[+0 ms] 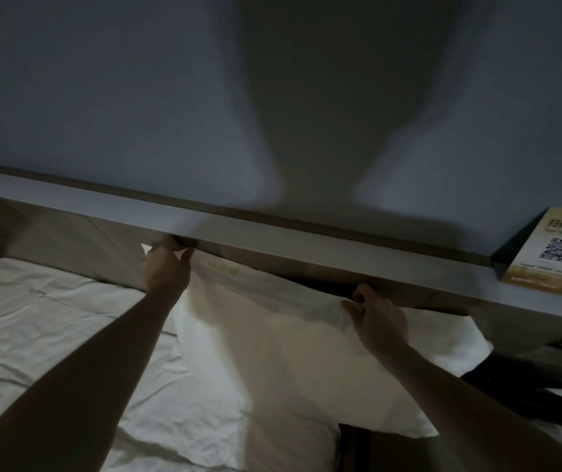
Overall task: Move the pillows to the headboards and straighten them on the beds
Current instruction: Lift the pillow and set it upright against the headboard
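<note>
On my left I see the rumpled bed sheet [51, 321]. My left hand [165, 270] pinches the pillow's [273, 342] top left corner, fingers clamped on the cloth under the headboard [307, 264] ledge. My right hand [380, 318] grips the pillow's top edge. A QR card [555, 250] stands far right.

Headboard ledge [307, 253] low over pillow [273, 335]

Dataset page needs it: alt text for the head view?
Both hands, left hand and right hand, grip the top edge of a white pillow against the headboard; a QR-code card stands on its ledge.
</note>
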Tool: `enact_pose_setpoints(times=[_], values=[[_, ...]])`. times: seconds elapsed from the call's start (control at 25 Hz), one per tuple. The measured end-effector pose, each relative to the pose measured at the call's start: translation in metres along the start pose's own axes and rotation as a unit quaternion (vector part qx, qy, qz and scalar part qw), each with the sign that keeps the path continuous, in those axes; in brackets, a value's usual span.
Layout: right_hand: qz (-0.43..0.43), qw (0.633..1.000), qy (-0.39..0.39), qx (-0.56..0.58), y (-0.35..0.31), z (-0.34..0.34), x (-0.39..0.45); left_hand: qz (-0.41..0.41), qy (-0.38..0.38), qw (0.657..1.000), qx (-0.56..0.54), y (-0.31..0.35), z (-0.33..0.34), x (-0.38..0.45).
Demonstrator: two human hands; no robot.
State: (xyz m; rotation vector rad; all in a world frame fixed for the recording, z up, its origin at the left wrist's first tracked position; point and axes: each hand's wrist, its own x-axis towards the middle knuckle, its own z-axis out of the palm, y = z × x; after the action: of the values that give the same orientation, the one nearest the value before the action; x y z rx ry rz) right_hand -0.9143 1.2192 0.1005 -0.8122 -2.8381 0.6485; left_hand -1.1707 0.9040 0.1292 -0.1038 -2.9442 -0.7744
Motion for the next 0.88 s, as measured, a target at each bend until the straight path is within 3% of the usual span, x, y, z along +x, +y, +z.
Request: enact_pose_setpoints(times=[0.12, 0.32, 0.6, 0.88], values=[[0.006, 0.998, -0.055, -0.036, 0.031, -0.009, -0.003, 0.050, 0.020, 0.997, -0.056, 0.014, 0.010, -0.038], [-0.033, 0.992, -0.063, -0.108, 0.085, -0.016, -0.019, 0.166, -0.112, 0.979, -0.043, 0.025, 0.058, -0.101], [0.130, 0.972, -0.155, -0.120, 0.114, -0.007, -0.025, 0.149, -0.181, 0.970, -0.058, 0.058, 0.084, -0.131], [0.050, 0.951, -0.259, -0.162, 0.127, -0.037, -0.009, 0.148, -0.226, 0.961, -0.057, 0.067, 0.098, -0.140]])
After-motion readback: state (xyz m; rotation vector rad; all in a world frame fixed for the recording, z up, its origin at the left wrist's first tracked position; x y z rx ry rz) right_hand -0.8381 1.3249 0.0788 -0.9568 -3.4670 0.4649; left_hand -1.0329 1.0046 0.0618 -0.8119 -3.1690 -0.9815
